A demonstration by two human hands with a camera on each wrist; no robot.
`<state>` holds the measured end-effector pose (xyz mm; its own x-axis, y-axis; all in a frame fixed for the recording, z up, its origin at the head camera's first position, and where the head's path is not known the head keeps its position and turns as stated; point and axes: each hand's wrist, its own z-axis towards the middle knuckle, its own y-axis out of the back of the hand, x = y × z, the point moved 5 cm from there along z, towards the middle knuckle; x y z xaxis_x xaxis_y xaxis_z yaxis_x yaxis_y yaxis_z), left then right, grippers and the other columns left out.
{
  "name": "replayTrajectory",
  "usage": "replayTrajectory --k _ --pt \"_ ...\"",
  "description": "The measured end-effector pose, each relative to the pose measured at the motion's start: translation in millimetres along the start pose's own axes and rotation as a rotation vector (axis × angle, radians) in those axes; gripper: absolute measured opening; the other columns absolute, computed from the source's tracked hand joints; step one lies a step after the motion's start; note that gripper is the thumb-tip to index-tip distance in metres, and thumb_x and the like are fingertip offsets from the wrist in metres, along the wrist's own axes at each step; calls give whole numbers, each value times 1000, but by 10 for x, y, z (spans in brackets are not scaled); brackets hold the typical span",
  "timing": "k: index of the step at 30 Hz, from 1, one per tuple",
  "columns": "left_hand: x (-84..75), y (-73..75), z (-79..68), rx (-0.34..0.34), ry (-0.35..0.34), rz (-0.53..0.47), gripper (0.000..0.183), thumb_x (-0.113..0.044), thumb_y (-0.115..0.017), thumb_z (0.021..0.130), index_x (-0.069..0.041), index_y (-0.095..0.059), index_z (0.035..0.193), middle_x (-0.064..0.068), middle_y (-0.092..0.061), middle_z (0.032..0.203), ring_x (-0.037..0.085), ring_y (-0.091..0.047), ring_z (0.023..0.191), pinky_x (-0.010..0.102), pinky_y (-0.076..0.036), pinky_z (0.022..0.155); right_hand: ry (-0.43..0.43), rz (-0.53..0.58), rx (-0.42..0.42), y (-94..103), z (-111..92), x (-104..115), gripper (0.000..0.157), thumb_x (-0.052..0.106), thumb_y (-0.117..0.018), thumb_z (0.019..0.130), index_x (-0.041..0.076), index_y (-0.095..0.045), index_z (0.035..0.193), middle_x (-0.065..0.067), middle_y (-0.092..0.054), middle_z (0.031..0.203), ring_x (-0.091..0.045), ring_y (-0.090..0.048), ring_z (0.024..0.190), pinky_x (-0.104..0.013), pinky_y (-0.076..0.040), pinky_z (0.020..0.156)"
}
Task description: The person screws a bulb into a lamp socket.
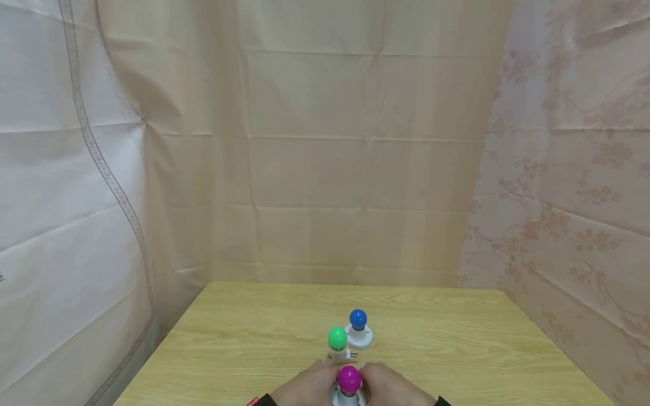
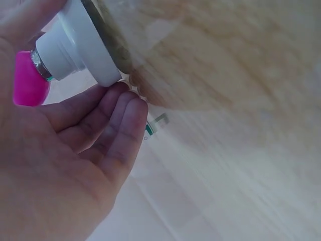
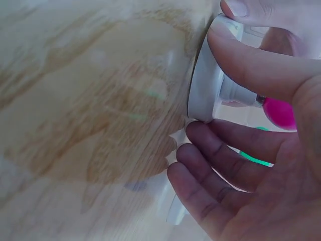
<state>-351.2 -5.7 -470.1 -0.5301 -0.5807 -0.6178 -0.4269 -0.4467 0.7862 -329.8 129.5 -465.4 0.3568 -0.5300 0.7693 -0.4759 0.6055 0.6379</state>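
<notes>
A magenta light bulb (image 1: 349,379) is seated in a round white lamp holder (image 1: 348,399) at the table's near side. My left hand (image 1: 312,384) grips the holder's base from the left, with fingertips at its rim in the left wrist view. From the right, my right hand (image 1: 393,386) holds the same base (image 3: 205,75) between thumb and fingers. Just beyond the hands stands a green bulb (image 1: 337,338) in a white socket (image 1: 339,355) with metal plug prongs pointing right. Behind it, a blue bulb (image 1: 358,319) sits in another round white holder (image 1: 364,339).
The wood-grain table (image 1: 244,327) reaches back to a beige curtain (image 1: 315,169). White cloth (image 1: 66,214) hangs along the left side, and a flower-patterned curtain (image 1: 569,186) along the right.
</notes>
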Motion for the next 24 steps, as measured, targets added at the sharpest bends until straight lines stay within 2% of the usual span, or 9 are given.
replayTrajectory --k 6,12,15,21,24 --pt "1 4 28 -19 15 99 61 -58 -77 56 -44 -54 111 -16 -48 117 10 -45 90 40 -44 73 -24 -35 -6 15 9 -15 32 40 -78 65 26 -64 90 7 -63 73 -12 -58 63 -30 -49 56" --pt "26 7 20 -7 84 67 60 -56 -79 53 -44 -56 107 -17 -50 109 13 -47 93 44 -45 76 -68 -19 -11 11 2 -20 33 42 -78 64 25 -64 89 5 -62 72 -14 -59 63 -32 -50 56" --pt "25 18 11 -8 93 50 62 -56 -79 53 -46 -55 109 -18 -50 112 15 -47 98 47 -44 79 -86 -24 -21 24 4 -35 33 41 -78 64 25 -63 88 4 -62 71 -15 -58 63 -32 -50 56" --pt "46 29 -6 -29 49 36 58 -50 -80 57 -44 -56 109 -18 -51 104 8 -46 91 39 -44 77 -96 -51 -25 35 7 -80 29 40 -77 67 25 -63 87 5 -61 70 -14 -58 61 -31 -50 55" --pt "72 2 -25 7 48 -66 48 -45 -79 62 -39 -60 105 -16 -55 97 6 -50 85 37 -45 77 -84 -66 -25 29 -24 -80 24 38 -75 69 25 -63 85 5 -60 69 -14 -57 59 -30 -49 54"
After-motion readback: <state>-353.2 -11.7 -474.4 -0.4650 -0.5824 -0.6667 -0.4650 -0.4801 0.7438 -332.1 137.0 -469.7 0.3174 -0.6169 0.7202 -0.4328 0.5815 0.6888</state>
